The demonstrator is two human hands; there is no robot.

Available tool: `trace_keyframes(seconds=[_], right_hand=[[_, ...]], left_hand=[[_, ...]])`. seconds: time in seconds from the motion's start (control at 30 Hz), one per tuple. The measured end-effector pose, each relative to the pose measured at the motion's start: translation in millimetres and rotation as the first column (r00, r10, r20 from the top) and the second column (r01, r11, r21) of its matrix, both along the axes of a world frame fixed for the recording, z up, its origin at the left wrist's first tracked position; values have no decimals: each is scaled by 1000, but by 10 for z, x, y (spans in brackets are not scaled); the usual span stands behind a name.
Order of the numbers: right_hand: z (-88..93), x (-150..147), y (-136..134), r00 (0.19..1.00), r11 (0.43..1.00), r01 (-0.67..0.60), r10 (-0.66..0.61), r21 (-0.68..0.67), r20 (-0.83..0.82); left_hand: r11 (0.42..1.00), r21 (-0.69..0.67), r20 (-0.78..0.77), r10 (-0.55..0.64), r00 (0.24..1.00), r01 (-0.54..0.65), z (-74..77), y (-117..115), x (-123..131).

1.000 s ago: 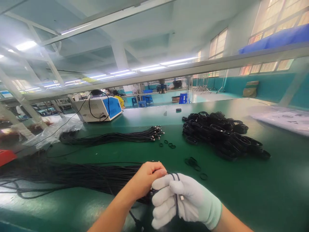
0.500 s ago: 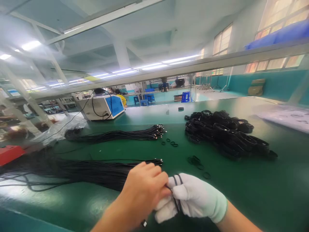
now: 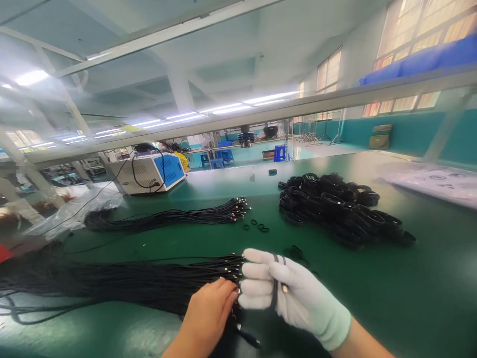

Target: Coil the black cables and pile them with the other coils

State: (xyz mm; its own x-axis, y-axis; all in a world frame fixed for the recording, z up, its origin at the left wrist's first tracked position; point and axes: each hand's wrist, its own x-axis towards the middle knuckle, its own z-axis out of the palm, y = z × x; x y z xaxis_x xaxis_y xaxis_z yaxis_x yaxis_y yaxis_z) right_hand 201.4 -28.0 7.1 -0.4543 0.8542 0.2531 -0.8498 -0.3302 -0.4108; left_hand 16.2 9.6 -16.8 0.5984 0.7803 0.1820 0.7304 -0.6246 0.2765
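Observation:
My left hand (image 3: pixel 210 311), bare, has its fingers pressed together at the connector ends of a large bundle of black cables (image 3: pixel 149 283). They appear to pinch a cable there, though the fingertips partly hide it. Just right of it, my right hand (image 3: pixel 298 293) wears a white glove, its thumb bent over the fingers. Black bands (image 3: pixel 276 258) loop round those gloved fingers. Under the thumb runs a black cable (image 3: pixel 275 296), with a small metal connector (image 3: pixel 285 288) showing against the palm. Below my left hand lies a black plug (image 3: pixel 249 337) with a light tip.
Behind lies a second cable bundle (image 3: pixel 179 217), with small black rings (image 3: pixel 263 227) near its ends. Coiled black cables (image 3: pixel 331 209) are heaped at right, and a plastic sheet (image 3: pixel 436 179) lies beyond. A blue-and-white machine (image 3: pixel 149 173) stands at the back left under a long rail.
My hands have come apart. The left has moved down and left to the cable ends; the gloved right has turned, showing its fingers and the connector. The view has shifted slightly.

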Motion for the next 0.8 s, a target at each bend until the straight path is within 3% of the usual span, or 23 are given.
trace_keyframes(seconds=[0.1,0.2,0.27,0.33,0.4,0.5,0.57,0.67,0.8], right_hand=[[-54,35,19,987,993,119,-116,-25,107],[-164,-10,-33,950,992,116,-96,-52,296],[-241,-55,-78,938,997,-41,59,-58,342],[-306,-104,-110,921,970,-235,244,-66,303],[-348,-157,-124,910,936,-342,352,-82,218],[-335,-229,-124,902,909,-411,417,-71,114],[-270,-240,-117,924,926,-374,376,-43,69],[-145,-166,-83,987,987,-156,158,-40,33],[-77,11,7,975,989,147,-145,5,169]], left_hand=[[956,256,-126,-115,985,144,-49,-245,66],[920,327,-91,-195,976,215,182,-316,138],[948,232,-15,-222,975,219,417,-233,147],[973,19,101,-233,967,232,595,-99,136],[926,-262,264,-200,944,270,643,28,132],[795,-499,460,-96,883,346,492,160,142],[837,-457,437,-83,896,300,338,209,128],[957,-258,256,-65,965,132,156,218,57],[1000,-25,79,-17,997,19,22,20,13]])
